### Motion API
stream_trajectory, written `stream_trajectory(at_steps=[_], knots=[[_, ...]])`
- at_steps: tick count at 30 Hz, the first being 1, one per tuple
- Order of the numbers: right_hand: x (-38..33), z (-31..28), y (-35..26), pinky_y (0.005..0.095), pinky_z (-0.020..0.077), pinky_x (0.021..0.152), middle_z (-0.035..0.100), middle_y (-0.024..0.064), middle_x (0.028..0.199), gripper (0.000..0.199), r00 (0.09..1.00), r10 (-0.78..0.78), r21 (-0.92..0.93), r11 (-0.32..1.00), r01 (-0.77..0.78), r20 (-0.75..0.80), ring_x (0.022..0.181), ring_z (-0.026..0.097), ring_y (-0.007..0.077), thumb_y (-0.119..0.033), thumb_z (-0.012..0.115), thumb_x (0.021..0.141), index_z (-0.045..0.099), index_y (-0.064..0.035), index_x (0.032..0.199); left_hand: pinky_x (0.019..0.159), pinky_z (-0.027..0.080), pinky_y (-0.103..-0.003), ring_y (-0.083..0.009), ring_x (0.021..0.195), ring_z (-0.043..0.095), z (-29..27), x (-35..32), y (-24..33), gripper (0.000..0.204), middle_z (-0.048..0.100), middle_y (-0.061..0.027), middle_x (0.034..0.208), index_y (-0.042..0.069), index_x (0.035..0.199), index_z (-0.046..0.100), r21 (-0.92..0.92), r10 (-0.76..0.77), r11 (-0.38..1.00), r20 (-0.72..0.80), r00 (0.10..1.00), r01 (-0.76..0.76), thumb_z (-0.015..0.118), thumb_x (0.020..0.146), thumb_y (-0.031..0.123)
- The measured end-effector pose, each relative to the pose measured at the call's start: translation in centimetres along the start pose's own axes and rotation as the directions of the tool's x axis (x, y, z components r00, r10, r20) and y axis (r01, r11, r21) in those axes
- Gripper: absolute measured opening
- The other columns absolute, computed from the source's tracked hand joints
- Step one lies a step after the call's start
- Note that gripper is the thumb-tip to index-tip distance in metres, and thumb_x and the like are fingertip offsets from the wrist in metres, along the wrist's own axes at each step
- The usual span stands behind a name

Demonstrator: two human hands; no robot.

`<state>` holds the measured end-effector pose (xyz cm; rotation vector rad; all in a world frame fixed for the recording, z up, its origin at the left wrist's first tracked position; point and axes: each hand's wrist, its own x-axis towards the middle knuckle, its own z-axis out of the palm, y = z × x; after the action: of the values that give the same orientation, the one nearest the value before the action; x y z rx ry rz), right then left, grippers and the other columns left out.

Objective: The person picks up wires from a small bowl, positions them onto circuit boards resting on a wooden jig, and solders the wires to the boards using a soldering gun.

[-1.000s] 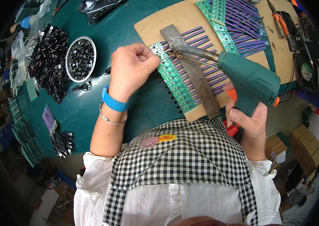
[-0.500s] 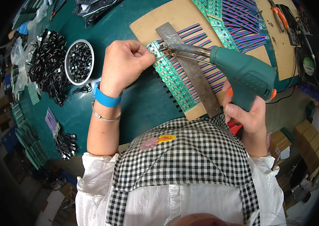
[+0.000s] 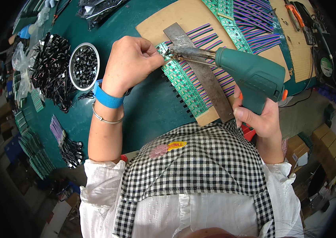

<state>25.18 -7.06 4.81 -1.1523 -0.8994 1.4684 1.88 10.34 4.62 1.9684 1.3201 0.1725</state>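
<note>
Right of the bar point(image 3: 204, 77), our right fingers point(image 3: 244, 115) grip the gun point(image 3: 253, 73); left of it, our left fingers point(image 3: 155, 60) pinch closed.

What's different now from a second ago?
The green soldering gun, in the right hand, has shifted slightly left over the boards. The left hand and wrist have edged left and away from the body. No visible pick-up or release. The metal bar and front row of circuit boards keep their arrangement.
</note>
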Motion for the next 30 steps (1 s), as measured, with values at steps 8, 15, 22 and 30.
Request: stream_trajectory(at_steps=[8, 15, 22, 30], knots=[[0.0, -0.8, 0.1, 0.0216, 0.0467, 0.046, 0.06, 0.0113, 0.092, 0.039, 0.999, 0.015, -0.02, 1.0, -0.014, 0.034, 0.056, 0.055, 0.0098, -0.001, 0.068, 0.078, 0.05, 0.0057, 0.112, 0.053, 0.047, -0.027, -0.0132, 0.051, 0.057, 0.2, -0.3, 0.1, 0.017, 0.059, -0.0113, 0.054, -0.003, 0.067, 0.066, -0.034, -0.061, 0.998, -0.021, 0.998, 0.06, 0.066, 0.063, 0.014], [0.0, -0.7, -0.4, 0.0215, 0.0473, 0.046, 0.055, 0.0217, 0.116, 0.051, 0.996, -0.069, 0.088, 0.993, 0.074, -0.054, 0.057, 0.056, 0.0116, -0.001, 0.067, 0.077, 0.045, 0.0078, 0.122, 0.054, 0.047, -0.027, -0.013, 0.051, 0.057, 0.3, -0.4, 0.1, 0.018, 0.06, -0.0117, 0.055, -0.003, 0.068, 0.067, -0.018, -0.042, 0.999, -0.038, 0.998, 0.041, 0.066, 0.063, 0.014], [-0.4, -0.9, -0.4, 0.0254, 0.0457, 0.04, 0.049, 0.026, 0.117, 0.065, 0.996, -0.042, 0.029, 0.999, 0.045, -0.078, 0.051, 0.054, 0.0168, -0.009, 0.07, 0.076, 0.035, 0.0121, 0.126, 0.049, 0.039, -0.02, -0.0023, 0.055, 0.048, 0.3, -1.3, -1.0, 0.017, 0.059, 0.0003, 0.06, -0.004, 0.075, 0.066, -0.099, 0.009, 0.995, -0.01, 1.0, -0.01, 0.07, 0.077, 0.012], [-0.8, -1.0, -0.6, 0.0235, 0.0467, 0.044, 0.052, 0.0231, 0.115, 0.059, 0.999, -0.025, 0.032, 0.999, 0.026, -0.036, 0.056, 0.056, 0.0149, -0.003, 0.068, 0.076, 0.039, 0.0089, 0.126, 0.051, 0.043, -0.021, -0.0052, 0.054, 0.054, 2.0, -2.5, -0.9, 0.016, 0.063, -0.0048, 0.06, -0.003, 0.076, 0.067, -0.169, -0.028, 0.986, -0.146, 0.989, 0.003, 0.07, 0.074, 0.012]])
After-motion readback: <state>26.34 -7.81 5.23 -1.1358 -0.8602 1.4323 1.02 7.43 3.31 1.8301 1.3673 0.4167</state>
